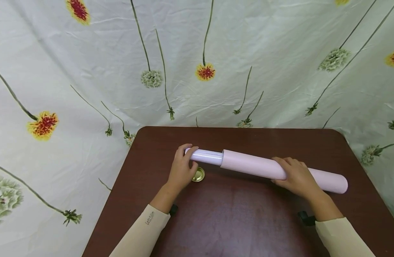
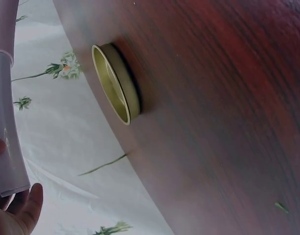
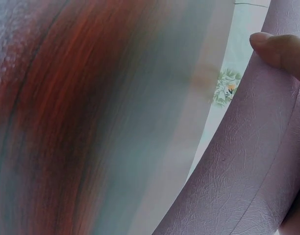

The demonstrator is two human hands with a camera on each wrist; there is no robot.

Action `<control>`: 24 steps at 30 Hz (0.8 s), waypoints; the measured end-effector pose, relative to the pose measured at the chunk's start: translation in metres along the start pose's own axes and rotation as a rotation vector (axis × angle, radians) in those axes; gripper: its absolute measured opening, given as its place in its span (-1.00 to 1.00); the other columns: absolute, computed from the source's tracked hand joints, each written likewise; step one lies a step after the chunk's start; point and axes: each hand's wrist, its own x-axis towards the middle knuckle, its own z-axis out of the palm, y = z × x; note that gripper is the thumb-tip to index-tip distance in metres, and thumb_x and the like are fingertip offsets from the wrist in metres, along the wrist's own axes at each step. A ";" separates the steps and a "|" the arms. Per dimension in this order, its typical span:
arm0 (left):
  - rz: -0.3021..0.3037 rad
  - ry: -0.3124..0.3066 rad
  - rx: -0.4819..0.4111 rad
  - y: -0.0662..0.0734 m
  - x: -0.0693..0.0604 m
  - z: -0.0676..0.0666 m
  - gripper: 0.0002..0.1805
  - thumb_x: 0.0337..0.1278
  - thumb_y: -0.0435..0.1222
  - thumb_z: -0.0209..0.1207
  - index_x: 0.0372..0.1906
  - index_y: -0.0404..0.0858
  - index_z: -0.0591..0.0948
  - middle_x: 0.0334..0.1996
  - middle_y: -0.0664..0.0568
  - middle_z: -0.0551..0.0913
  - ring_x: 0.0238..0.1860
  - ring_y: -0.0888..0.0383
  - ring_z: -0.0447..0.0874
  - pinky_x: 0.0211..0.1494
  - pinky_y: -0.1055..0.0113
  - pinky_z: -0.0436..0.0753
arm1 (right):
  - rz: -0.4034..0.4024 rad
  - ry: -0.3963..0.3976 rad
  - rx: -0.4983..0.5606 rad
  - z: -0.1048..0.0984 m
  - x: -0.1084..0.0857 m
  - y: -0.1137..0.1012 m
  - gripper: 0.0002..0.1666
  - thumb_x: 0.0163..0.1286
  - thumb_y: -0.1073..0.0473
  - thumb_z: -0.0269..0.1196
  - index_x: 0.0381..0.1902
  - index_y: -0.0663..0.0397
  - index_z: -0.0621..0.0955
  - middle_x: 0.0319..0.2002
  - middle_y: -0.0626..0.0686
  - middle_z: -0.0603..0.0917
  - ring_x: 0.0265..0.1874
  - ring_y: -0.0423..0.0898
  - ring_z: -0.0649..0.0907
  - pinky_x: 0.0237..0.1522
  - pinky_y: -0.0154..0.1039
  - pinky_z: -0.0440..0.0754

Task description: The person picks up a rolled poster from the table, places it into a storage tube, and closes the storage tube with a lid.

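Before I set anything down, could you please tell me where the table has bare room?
The widest bare patch of the wood-grain table lies between the cream sleeves, in front of the pink tube. A narrower strip is free between the tube and the table's back edge. The left hand, white roll and gold lid crowd together.

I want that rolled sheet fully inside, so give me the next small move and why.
I'd probably push the rolled white sheet straight into the pink tube with the left hand, the right hand holding the tube steady. The sheet sticks out of the tube's open end, roughly in line; the left hand holds its outer end and the right hand grips the tube.
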 end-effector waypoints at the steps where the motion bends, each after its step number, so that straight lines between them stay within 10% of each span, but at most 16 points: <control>1: 0.000 0.001 -0.001 0.000 0.000 0.000 -0.40 -0.05 -0.51 0.22 0.22 -0.17 0.60 0.26 -0.18 0.46 0.21 -0.20 0.48 0.14 -0.05 0.58 | 0.000 0.001 0.001 0.000 0.000 -0.001 -0.07 0.02 -0.07 0.57 0.34 -0.03 0.47 0.00 0.25 0.65 -0.01 0.27 0.64 0.03 0.27 0.45; 24: -0.002 -0.015 -0.035 0.003 -0.001 0.004 -0.38 -0.03 -0.48 0.24 0.26 -0.21 0.56 0.26 -0.16 0.47 0.21 -0.17 0.49 0.16 -0.05 0.59 | 0.006 -0.029 0.008 0.002 0.002 -0.005 -0.09 0.07 -0.09 0.54 0.36 -0.04 0.45 0.04 0.24 0.65 0.01 0.26 0.64 0.04 0.27 0.45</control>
